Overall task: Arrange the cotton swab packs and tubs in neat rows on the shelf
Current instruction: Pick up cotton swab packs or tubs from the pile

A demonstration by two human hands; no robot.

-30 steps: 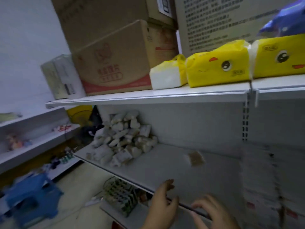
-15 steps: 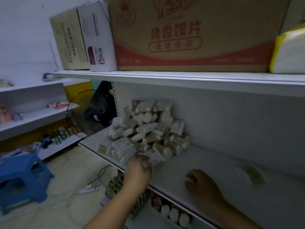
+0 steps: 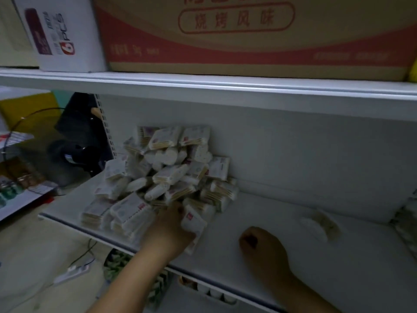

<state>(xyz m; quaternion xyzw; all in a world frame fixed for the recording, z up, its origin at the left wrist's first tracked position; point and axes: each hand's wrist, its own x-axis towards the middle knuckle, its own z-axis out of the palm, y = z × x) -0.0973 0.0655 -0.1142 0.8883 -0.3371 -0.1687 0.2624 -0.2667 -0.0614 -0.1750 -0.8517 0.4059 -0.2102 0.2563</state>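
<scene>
Left hand (image 3: 169,233): my fingers are curled round one flat cotton swab pack (image 3: 194,222), with the thumb against its lower edge. The pack is a soft rectangular pouch of glossy white film with a small red mark near one corner. It sits at the front edge of the heap (image 3: 167,175), touching the packs behind it.

Right hand (image 3: 264,247): the fingers are folded under into a loose fist that rests on the shelf (image 3: 316,263), well apart from the heap. I can see nothing held in it.

The heap lies loose against the back panel at the shelf's left end. It consists of flat pouches showing pale stick ends through the film, mixed with rounded white cylinders (image 3: 165,155). The shelf is smooth white painted metal. A blurred pale object (image 3: 319,223) lies alone to the right.

On the upper shelf (image 3: 225,86) stand a matte brown cardboard carton (image 3: 248,41) with a red band and a white box (image 3: 63,35).
</scene>
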